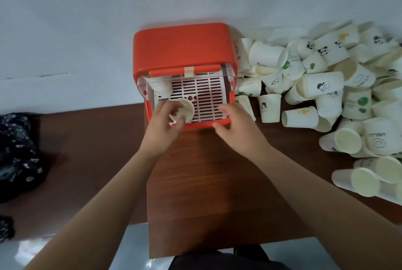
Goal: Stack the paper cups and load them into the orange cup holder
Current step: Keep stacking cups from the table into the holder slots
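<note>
The orange cup holder (182, 47) stands against the wall with its front open, showing a white slotted tray (202, 97). A stack of paper cups (161, 87) lies inside at the left. My left hand (165, 121) grips the bottom end of that stack, a round cup base (187, 110), at the holder's front left. My right hand (233, 123) rests with relaxed fingers on the holder's front right rim and holds nothing. A big heap of loose paper cups (326, 86) lies to the right of the holder.
The holder sits on a brown wooden table (206, 182); a lower dark surface (87, 150) lies to the left. A dark patterned cloth (17, 152) sits at the far left. A white wall (87, 30) rises behind. Loose cups reach the table's right edge.
</note>
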Available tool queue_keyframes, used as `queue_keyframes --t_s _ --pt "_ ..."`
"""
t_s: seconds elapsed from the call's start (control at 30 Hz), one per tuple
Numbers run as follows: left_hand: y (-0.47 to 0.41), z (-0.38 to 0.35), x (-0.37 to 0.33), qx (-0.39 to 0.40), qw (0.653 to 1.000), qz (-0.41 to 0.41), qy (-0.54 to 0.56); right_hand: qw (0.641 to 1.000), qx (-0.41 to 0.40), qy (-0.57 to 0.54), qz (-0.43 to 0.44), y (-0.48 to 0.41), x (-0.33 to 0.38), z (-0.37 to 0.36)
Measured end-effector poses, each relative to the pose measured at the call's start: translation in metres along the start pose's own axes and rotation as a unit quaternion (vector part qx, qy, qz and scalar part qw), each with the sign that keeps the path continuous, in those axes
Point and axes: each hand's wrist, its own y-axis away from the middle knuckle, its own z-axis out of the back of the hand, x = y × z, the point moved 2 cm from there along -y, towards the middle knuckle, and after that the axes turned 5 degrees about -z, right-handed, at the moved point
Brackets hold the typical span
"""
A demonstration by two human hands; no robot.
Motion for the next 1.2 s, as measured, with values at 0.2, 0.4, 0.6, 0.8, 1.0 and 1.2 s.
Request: queue_keyframes --t_s 0.2,0.4,0.6,0.8,1.0,1.2 --pt "-0.029 -0.084 -0.053 0.133 0.967 -0.186 -0.109 0.982 -0.091 0.06 -0.155 0.01 -0.106 0.058" --pt "-0.081 -0.14 -0.071 0.235 0.922 -0.21 -0.224 0.975 -0.091 0.099 -0.178 -0.021 -0.14 0.06" --pt "-0.096 -0.175 -0.076 0.348 0.796 -0.214 -0.446 0.963 -0.057 0.125 -0.232 -0.043 -0.15 0.051" --pt "-0.077 -0.195 -0.075 0.338 0.767 -0.237 -0.491 0.963 -0.056 0.143 -0.22 -0.045 -0.162 0.041" --pt "-0.057 -0.199 -0.07 0.358 0.791 -0.262 -0.421 0.97 -0.047 0.128 -0.203 -0.046 -0.169 0.048" --pt "-0.033 -0.158 -0.075 0.288 0.951 -0.071 -0.089 0.979 -0.031 -0.031 -0.199 -0.024 -0.173 0.065"
